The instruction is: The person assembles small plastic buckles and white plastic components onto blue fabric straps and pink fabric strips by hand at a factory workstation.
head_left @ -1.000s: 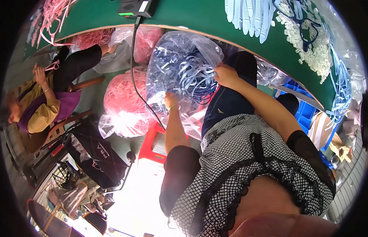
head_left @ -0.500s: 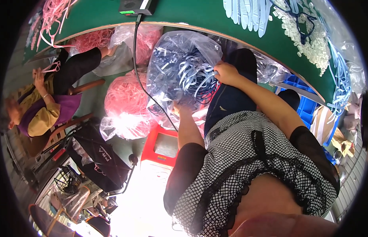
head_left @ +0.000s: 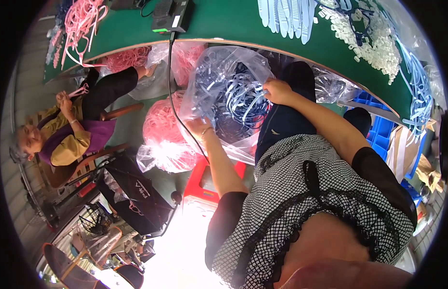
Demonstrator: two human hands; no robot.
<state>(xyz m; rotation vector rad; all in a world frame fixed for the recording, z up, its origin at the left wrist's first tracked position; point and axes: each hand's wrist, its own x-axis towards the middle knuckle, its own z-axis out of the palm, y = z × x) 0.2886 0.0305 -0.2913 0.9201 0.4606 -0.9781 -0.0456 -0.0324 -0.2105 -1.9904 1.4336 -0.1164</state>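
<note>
The left hand [head_left: 198,126], its grip unclear, has shifted to eight o'clock on the clear bag [head_left: 199,94] of blue straps [head_left: 241,97], seemingly widening it, as the right hand [head_left: 277,91] pinches its edge at three.

Left hand [head_left: 197,127]: just off centre of my view, toward 10 o'clock; fingers too hazy for me to call the grip from over here
Left wrist [head_left: 208,132]: bends slightly toward 10
Left forearm [head_left: 224,166]: bare, pointing at roughly 11 o'clock
Left upper arm [head_left: 227,209]: in black, down around 6
Right hand [head_left: 278,91]: sits between 1 and 2 o'clock, farther out than the left; I'm getting the back of it, fingers curled in snug
Right forearm [head_left: 327,121]: bare, angled up toward 10 o'clock
Right elbow [head_left: 359,153]: bent, sticking out at 3
</note>
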